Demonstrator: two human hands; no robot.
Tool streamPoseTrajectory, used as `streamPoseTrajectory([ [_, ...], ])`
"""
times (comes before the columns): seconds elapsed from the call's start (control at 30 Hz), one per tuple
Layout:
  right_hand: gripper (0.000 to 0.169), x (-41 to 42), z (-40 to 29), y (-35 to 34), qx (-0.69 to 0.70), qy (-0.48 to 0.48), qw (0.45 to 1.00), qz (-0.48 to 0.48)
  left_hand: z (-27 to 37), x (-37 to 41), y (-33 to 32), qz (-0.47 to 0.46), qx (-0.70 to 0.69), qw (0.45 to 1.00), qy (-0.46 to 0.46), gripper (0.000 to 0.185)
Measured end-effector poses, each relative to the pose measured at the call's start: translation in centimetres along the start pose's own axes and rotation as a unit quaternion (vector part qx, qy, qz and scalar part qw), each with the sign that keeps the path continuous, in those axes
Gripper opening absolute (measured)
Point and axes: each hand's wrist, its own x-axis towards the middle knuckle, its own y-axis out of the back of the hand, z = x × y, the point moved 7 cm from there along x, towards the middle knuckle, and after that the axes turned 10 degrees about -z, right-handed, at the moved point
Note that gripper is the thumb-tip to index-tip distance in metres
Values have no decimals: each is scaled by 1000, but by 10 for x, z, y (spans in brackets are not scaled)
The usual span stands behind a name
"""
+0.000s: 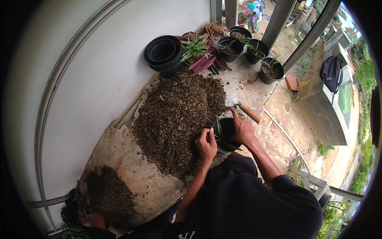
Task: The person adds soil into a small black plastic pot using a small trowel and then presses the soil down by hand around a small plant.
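A black plastic pot (224,149) stands before me at the right edge of the soil heap, with a small green-leaved plant (220,128) in it. My left hand (206,145) is at its left rim, thumb and fingers bent close together beside a leaf; whether they pinch the leaf or the rim is unclear. My right hand (244,130) grips the pot's right side, its index finger stretched past the rim towards a trowel. That trowel's wooden handle (250,113) points down-right, and its metal blade lies by the heap of dark potting mix (176,119).
Stacked black pots (164,53), uprooted purple-leaved plants (206,62) and several potted seedlings (271,70) stand at the back. Another person's hand (92,220) is by a smaller soil pile (109,191), lower left. A white wall (119,59) borders the left; metal posts (279,22) stand upper right.
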Motion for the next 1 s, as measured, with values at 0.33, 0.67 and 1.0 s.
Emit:
streamPoseTrajectory([
  [0.33,128,3,-6,11,-1,132,985,114,3,2,2,6,-3,1000,-8,28],
  [0.67,126,1,-19,27,42,165,980,104,-1,0,1,6,6,1000,-6,27],
  [1.0,120,6,10,24,149,164,970,100,-2,0,0,13,-11,1000,0,30],
])
